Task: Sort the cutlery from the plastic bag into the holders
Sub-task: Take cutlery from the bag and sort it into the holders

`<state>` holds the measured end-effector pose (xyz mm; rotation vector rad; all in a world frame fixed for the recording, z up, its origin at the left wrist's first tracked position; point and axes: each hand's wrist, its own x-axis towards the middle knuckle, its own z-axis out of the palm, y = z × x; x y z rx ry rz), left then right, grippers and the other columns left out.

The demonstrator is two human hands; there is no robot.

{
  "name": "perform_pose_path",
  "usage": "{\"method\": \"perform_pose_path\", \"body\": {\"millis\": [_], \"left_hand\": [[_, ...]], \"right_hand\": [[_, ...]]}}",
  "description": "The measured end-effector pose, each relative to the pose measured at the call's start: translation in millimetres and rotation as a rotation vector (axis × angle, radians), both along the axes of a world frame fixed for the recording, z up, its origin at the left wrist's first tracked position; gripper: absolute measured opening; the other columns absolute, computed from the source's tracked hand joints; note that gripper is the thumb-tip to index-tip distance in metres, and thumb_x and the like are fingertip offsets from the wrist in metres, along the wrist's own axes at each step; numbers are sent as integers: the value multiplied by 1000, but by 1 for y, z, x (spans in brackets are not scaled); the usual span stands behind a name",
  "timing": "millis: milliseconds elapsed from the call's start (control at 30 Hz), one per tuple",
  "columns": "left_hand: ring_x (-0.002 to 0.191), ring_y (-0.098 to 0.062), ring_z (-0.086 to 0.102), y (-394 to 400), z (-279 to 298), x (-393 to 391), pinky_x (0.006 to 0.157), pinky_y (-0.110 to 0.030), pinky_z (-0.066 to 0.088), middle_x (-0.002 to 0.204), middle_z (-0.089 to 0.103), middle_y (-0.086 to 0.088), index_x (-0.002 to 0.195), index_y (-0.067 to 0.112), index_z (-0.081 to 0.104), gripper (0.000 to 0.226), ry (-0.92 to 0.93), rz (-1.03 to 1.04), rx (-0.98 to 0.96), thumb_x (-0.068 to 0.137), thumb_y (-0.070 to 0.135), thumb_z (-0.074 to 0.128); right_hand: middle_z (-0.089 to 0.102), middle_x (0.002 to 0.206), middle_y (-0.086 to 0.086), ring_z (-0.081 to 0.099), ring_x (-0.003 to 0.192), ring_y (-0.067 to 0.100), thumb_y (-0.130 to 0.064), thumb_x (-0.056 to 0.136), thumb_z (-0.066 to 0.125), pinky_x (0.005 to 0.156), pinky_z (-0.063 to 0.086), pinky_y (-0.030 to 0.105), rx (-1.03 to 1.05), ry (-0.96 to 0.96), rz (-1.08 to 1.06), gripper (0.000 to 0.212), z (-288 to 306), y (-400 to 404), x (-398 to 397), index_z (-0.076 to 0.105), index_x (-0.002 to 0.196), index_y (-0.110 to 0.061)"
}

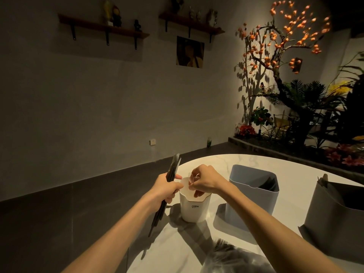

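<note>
- White table (pixel 256 162) bears all three holders.
- Grey holder (pixel 332 213) stands far right of both hands; blue holder (pixel 254 196) just right of them.
- White holder (pixel 194 209) sits directly under the right hand (pixel 204 180), which pinches clear cutlery (pixel 190 177) above it.
- Left hand (pixel 167 189) grips dark wrapped cutlery (pixel 167 192) beside it.
- Plastic bag (pixel 236 257) lies nearer the body.

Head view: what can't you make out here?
- White holder contents: hidden by the right hand.
- Clear items it pinches: too faint to identify.
- Plastic bag: cut off by the bottom edge.
- Dark packets in the left hand: contents unseen.
</note>
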<state>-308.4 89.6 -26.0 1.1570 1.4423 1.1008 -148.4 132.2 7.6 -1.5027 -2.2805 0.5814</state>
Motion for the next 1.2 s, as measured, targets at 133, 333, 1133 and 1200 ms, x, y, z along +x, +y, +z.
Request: {"method": "perform_pose_path", "body": {"millis": [133, 333, 1133, 1200], "left_hand": [[48, -10, 36, -1, -1, 0, 46, -23, 32, 69, 49, -6, 116, 18, 59, 27, -10, 0, 6, 93, 6, 65], [47, -11, 34, -3, -1, -2, 45, -24, 30, 68, 49, -6, 115, 17, 60, 25, -14, 15, 12, 93, 6, 66], [43, -8, 28, -130, 110, 104, 44, -20, 22, 62, 24, -2, 87, 13, 56, 19, -431, -632, 190, 91, 30, 63], [43, -7, 31, -146, 111, 130, 41, -17, 25, 60, 30, 1, 87, 13, 55, 15, -449, -657, 178, 95, 24, 60]], "right_hand": [[67, 117, 8, 71, 86, 20, -22, 90, 71, 71, 61, 24, 22, -5, 20, 33, -2, -1, 0, 64, 121, -12], [71, 114, 7, 67, 96, 24, -24, 85, 73, 81, 59, 29, 169, -220, 32, 27, 0, -3, 2, 74, 111, -15], [74, 102, 4, 68, 89, 8, -47, 89, 66, 79, 54, 19, -7, 663, 203, 29, 122, -158, 109, 72, 105, -23], [72, 105, 17, 62, 89, 18, -41, 94, 65, 76, 47, 26, -16, 722, 178, 33, 119, -177, 129, 74, 106, -12]]}}
